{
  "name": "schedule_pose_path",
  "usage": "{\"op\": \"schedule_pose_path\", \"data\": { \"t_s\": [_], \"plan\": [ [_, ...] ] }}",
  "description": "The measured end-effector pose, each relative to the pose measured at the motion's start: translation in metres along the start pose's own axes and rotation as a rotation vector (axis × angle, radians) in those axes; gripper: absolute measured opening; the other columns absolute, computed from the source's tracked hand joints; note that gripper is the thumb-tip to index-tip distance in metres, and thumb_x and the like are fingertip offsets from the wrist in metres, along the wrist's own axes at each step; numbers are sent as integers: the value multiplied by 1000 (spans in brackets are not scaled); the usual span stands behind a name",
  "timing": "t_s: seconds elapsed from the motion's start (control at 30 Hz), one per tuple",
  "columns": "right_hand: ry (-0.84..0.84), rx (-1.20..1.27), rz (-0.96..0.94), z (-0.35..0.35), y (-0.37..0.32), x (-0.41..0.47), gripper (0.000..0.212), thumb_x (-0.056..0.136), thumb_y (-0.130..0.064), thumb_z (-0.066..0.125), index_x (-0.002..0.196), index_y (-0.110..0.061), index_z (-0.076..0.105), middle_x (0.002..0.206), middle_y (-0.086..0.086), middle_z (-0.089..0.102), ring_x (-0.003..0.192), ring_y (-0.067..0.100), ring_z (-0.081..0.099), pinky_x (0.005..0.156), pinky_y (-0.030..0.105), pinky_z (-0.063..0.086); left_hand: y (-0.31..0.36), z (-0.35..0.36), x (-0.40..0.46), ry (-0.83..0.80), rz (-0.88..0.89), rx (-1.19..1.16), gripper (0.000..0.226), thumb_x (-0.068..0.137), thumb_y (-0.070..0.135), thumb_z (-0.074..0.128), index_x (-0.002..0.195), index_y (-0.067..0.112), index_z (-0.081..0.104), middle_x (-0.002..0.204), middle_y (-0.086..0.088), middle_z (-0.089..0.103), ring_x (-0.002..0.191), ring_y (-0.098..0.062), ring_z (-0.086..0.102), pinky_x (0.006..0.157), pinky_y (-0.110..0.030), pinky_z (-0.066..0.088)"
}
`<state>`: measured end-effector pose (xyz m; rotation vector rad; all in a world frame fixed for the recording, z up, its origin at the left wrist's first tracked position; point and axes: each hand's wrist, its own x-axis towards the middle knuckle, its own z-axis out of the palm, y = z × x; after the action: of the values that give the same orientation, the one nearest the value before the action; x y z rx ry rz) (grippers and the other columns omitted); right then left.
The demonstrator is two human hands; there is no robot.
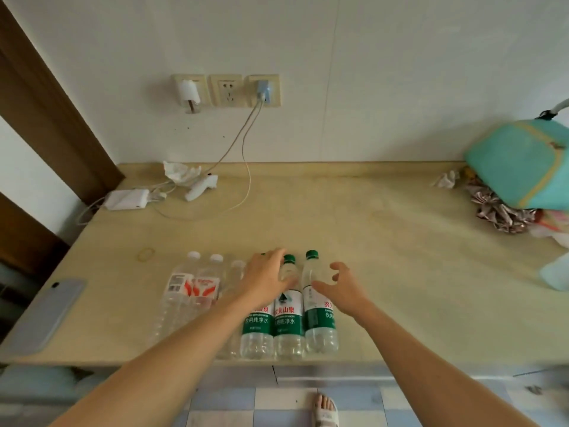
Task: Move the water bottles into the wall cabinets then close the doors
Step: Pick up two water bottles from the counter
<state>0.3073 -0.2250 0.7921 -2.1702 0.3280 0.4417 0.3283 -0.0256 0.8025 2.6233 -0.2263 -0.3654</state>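
Observation:
Six water bottles stand in a row near the table's front edge. Three clear ones with white caps are on the left, among them two red-label bottles (192, 288). Three green-label bottles with green caps are on the right. My left hand (266, 277) lies over the top of the left green bottle (257, 328) and hides its neck, with the thumb spread across the middle green bottle (288, 322). My right hand (338, 286) is spread in a C beside the right green bottle (318, 318), thumb at its shoulder, not gripping it. No cabinet shows.
A phone (46, 312) lies at the table's left edge and a rubber band (145, 254) behind the bottles. Chargers and cables (129, 199) and tissue sit at the back left under wall sockets (226, 90). A teal bag (523, 163) and cloth fill the right.

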Motion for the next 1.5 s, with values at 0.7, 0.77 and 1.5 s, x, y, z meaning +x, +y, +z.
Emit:
{"op": "schedule_pose_path", "data": {
  "t_s": [0.7,0.77,1.5],
  "plan": [
    [-36,90,111,-54,43,44,72,87,-41,71,148,-18,41,129,5,56,103,22,64,80,36,55,37,68,44,-4,-281,-254,88,88,58,68,155,19,27,153,-6,42,131,-25,52,102,-39,47],
    [-55,46,123,-56,43,47,77,85,-42,72,150,-19,39,137,9,54,109,28,64,89,44,58,41,75,49,-107,-349,-322,86,86,61,68,152,19,33,147,-6,52,117,-22,60,98,-41,53],
    [262,241,-396,-109,0,55,68,68,-34,91,127,-30,57,116,-19,57,99,-3,59,76,20,52,61,-1,46,344,-99,-689,46,73,33,89,111,40,64,105,31,68,102,20,56,73,-2,45]
  ]
}}
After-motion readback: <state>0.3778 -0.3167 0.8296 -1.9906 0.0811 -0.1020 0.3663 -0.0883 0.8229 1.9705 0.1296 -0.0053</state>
